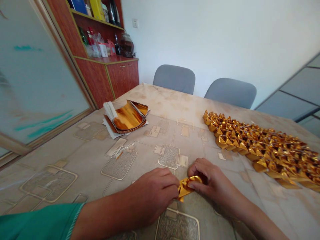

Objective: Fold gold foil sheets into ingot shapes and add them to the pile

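Note:
Between my two hands, just above the patterned tablecloth, is a small folded piece of gold foil paper [186, 189]. My left hand [158, 190] grips its left end with bent fingers. On the other end, my right hand [206, 176] pinches the paper, its thumb pressed on the gold face. Part of the folded piece is hidden by the fingers of both hands. Farther off to the left lies a stack of gold foil sheets [128, 116], curled up at the sides, with white paper edges showing.
Rows of folded gold foil pieces [260, 143] cover the table's right side. Two grey chairs [174, 78] stand at the far edge, before a white wall. A reddish wooden cabinet [122, 75] with bottles and a glass jar [127, 45] is at the back left.

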A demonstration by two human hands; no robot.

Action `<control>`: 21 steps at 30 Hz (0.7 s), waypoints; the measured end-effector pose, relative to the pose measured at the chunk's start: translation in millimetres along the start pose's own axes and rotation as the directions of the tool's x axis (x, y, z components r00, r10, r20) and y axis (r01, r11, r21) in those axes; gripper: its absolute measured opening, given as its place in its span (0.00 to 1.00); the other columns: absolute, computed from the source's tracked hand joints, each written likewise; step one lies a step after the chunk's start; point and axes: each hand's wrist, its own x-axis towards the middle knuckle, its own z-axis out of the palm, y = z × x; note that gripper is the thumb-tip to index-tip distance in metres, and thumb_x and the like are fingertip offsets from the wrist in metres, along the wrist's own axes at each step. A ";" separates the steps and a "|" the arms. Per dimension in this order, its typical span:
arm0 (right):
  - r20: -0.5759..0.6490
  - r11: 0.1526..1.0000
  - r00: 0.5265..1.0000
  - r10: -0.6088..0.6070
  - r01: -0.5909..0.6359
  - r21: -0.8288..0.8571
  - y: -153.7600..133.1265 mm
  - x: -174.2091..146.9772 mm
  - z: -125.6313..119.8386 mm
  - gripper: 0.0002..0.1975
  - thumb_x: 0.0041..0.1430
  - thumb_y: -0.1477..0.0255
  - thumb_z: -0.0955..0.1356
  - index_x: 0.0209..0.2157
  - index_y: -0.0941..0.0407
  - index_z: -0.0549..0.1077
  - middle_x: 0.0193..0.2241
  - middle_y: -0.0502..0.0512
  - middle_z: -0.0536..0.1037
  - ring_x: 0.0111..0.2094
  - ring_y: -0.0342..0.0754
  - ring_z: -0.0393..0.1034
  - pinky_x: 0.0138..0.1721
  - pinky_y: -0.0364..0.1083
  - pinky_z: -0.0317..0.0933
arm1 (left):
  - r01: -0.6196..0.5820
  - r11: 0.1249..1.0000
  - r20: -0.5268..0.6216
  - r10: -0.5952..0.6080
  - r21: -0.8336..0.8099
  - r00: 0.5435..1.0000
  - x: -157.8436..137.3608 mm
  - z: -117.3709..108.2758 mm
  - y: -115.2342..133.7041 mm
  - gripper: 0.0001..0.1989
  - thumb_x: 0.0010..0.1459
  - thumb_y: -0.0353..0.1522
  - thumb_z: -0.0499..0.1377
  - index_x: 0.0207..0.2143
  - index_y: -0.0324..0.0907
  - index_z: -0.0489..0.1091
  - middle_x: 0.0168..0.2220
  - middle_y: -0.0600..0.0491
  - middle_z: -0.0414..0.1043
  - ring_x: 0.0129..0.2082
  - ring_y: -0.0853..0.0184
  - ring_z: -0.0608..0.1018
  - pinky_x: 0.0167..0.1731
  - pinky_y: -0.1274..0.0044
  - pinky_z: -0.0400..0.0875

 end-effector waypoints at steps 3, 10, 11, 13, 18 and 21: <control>-0.004 1.000 1.000 0.004 -0.004 0.013 -0.5 0.0 -0.6 0.06 0.57 0.76 0.72 0.30 0.55 0.71 0.31 0.50 0.72 0.34 0.47 0.66 0.35 0.45 0.57 | 0.009 1.000 0.000 -0.009 0.011 1.000 -0.6 -0.4 1.5 0.10 0.66 0.27 0.52 0.47 0.41 0.68 0.38 0.51 0.73 0.37 0.64 0.72 0.38 0.73 0.67; 0.015 1.000 0.999 -0.028 0.028 -0.004 0.8 1.0 -0.8 0.06 0.60 0.74 0.71 0.31 0.54 0.70 0.31 0.49 0.72 0.35 0.47 0.66 0.36 0.45 0.57 | -0.063 0.990 0.015 0.062 0.126 0.998 -3.2 3.0 -0.8 0.12 0.67 0.29 0.52 0.51 0.42 0.68 0.37 0.52 0.72 0.37 0.64 0.72 0.37 0.72 0.66; 0.016 0.999 0.999 -0.036 0.036 -0.010 0.9 1.0 -0.5 0.06 0.60 0.75 0.70 0.31 0.54 0.70 0.31 0.49 0.72 0.35 0.47 0.66 0.36 0.45 0.57 | -0.063 0.988 0.010 0.063 0.140 0.998 -3.3 3.5 -0.8 0.12 0.67 0.29 0.52 0.51 0.42 0.68 0.37 0.52 0.72 0.37 0.64 0.71 0.37 0.72 0.66; 0.011 0.998 0.999 -0.050 0.051 -0.023 1.5 0.8 0.2 0.06 0.60 0.76 0.70 0.31 0.54 0.69 0.31 0.49 0.72 0.36 0.47 0.66 0.36 0.45 0.57 | -0.066 0.984 0.003 0.067 0.163 0.998 -2.9 4.2 -0.1 0.11 0.67 0.29 0.53 0.49 0.42 0.69 0.36 0.53 0.72 0.36 0.64 0.71 0.36 0.72 0.66; 0.003 0.996 0.997 -0.075 0.075 -0.044 3.6 0.3 0.8 0.06 0.60 0.76 0.70 0.31 0.54 0.69 0.31 0.50 0.72 0.36 0.47 0.66 0.35 0.45 0.57 | -0.073 0.977 -0.027 0.080 0.202 0.996 -1.4 2.9 2.7 0.08 0.67 0.30 0.54 0.46 0.42 0.70 0.35 0.53 0.71 0.36 0.64 0.71 0.36 0.73 0.66; -0.009 0.995 0.996 -0.091 0.091 -0.051 3.9 0.0 0.5 0.06 0.60 0.75 0.70 0.31 0.54 0.69 0.32 0.50 0.72 0.36 0.48 0.66 0.36 0.45 0.57 | -0.071 0.974 0.003 0.072 0.213 0.997 -1.4 0.4 4.0 0.08 0.67 0.30 0.54 0.46 0.42 0.70 0.35 0.53 0.71 0.36 0.64 0.72 0.37 0.73 0.66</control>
